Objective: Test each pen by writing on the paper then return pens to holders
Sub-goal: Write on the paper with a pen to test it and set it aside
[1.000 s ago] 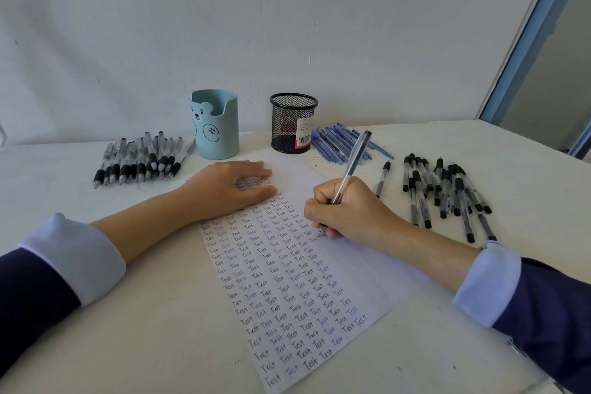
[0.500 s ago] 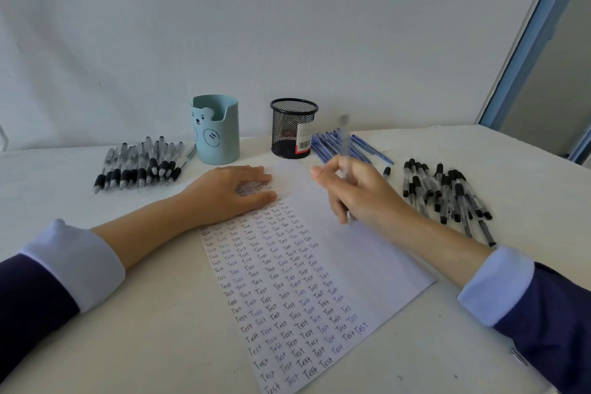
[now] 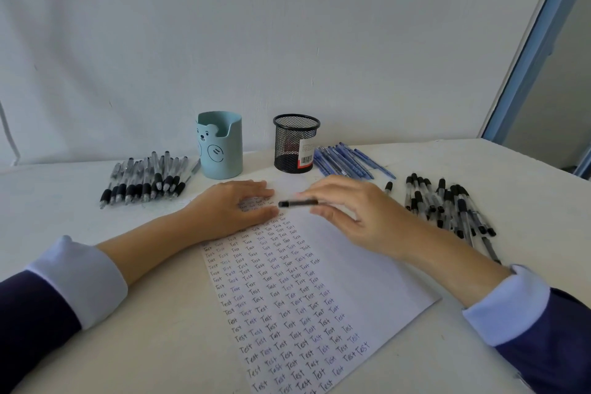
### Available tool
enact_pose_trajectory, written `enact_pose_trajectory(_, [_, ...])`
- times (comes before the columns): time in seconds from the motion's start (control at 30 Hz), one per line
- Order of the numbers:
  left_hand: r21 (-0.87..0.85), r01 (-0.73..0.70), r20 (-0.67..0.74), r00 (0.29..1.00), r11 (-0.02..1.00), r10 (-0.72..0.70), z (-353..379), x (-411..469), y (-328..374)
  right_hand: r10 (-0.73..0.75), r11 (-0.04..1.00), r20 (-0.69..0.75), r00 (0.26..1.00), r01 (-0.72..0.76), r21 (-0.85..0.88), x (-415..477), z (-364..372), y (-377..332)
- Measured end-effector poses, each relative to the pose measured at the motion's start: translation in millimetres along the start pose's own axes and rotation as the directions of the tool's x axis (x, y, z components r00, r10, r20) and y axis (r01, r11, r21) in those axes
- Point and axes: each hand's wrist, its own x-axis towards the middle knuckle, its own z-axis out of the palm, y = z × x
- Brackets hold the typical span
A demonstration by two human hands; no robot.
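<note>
Pen (image 3: 297,203) held sideways over the top of the paper (image 3: 377,272).
My right hand (image 3: 351,211) pinches it in its fingers, the dark end pointing at my left hand (image 3: 233,211), whose fingers lie straight and flat on the written sheet. Behind stand the blue bear holder (image 3: 220,150) and the black mesh holder (image 3: 295,144). On the bench (image 3: 160,313) a heap of black pens (image 3: 150,179) lies at the left, another heap (image 3: 447,205) at the right, and blue pens (image 3: 348,160) beside the mesh holder.
</note>
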Motion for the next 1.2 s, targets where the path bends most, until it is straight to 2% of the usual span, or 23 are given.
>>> enact_pose_trajectory(0.07, [-0.004, -0.003, -0.007, 1.0, 1.0, 0.003, 0, 0, 0, 0.072, 0.997, 0.159, 0.985, -0.069, -0.024, -3, 2, -2])
enact_pose_trajectory(0.17, [-0.012, -0.001, -0.012, 1.0, 1.0, 0.001, 0, -1, 2, 0.208, 0.978, 0.393, 0.896, -0.193, -0.077, -9, 8, -4])
enact_pose_trajectory(0.23, [-0.006, -0.003, -0.014, 1.0, 1.0, 0.003, 0, -1, 2, 0.22, 0.971, 0.443, 0.869, -0.237, -0.017, -10, 7, -7])
enact_pose_trajectory(0.33, [-0.017, -0.02, -0.024, 1.0, 1.0, 0.02, 0, 0, 3, 0.248, 0.962, 0.37, 0.895, -0.271, 0.012, -6, -7, 1])
enact_pose_trajectory(0.4, [-0.061, -0.081, -0.051, 0.996, 0.995, 0.078, -2, -3, 7, 0.318, 0.948, 0.294, 0.901, -0.296, -0.119, -7, -22, 19])
enact_pose_trajectory(0.5, [-0.139, -0.187, -0.09, 0.98, 0.972, 0.176, -4, -11, 22, 0.475, 0.852, 0.249, 0.844, -0.369, -0.373, -13, -41, 46])
enact_pose_trajectory(0.57, [-0.208, -0.179, -0.052, 0.984, 0.962, 0.172, -3, -16, 38, 0.549, 0.8, 0.242, 0.8, -0.419, -0.431, -18, -49, 55])
enact_pose_trajectory(0.63, [-0.171, -0.167, 0.025, 0.984, 0.971, 0.174, 1, -19, 52, 0.595, 0.766, 0.228, 0.77, -0.459, -0.45, -21, -54, 57])
enact_pose_trajectory(0.7, [-0.049, -0.207, 0.045, 0.977, 0.977, 0.209, 8, -20, 61, 0.613, 0.745, 0.212, 0.761, -0.469, -0.473, -22, -54, 58])
enact_pose_trajectory(0.8, [-0.068, -0.19, -0.035, 0.982, 0.979, 0.188, 10, -18, 66, 0.585, 0.751, 0.175, 0.792, -0.446, -0.487, -22, -51, 59])
enact_pose_trajectory(0.87, [-0.144, -0.136, -0.06, 0.99, 0.98, 0.129, 0, -15, 61, 0.521, 0.786, 0.112, 0.846, -0.424, -0.449, -19, -47, 60])
enact_pose_trajectory(0.93, [-0.276, -0.066, -0.025, 0.998, 0.959, 0.062, -16, -10, 50, 0.452, 0.842, 0.029, 0.891, -0.416, -0.344, -16, -40, 60])
enact_pose_trajectory(0.97, [-0.39, -0.018, 0.004, 1.0, 0.92, 0.021, -27, -9, 44, 0.423, 0.865, -0.002, 0.906, -0.405, -0.295, -15, -35, 60])
enact_pose_trajectory(1.03, [-0.624, 0.041, 0.001, 0.999, 0.78, -0.052, -53, -8, 27, 0.358, 0.897, -0.028, 0.933, -0.352, -0.267, -12, -25, 57])
enact_pose_trajectory(1.1, [-0.779, 0.011, -0.073, 0.991, 0.627, -0.109, -78, -9, 9, 0.312, 0.925, -0.027, 0.95, -0.31, -0.218, -10, -17, 48])
enact_pose_trajectory(1.2, [-0.919, -0.085, -0.162, 0.971, 0.384, -0.174, -107, -9, -26, 0.3, 0.951, -0.024, 0.954, -0.301, -0.065, -5, -12, 23])
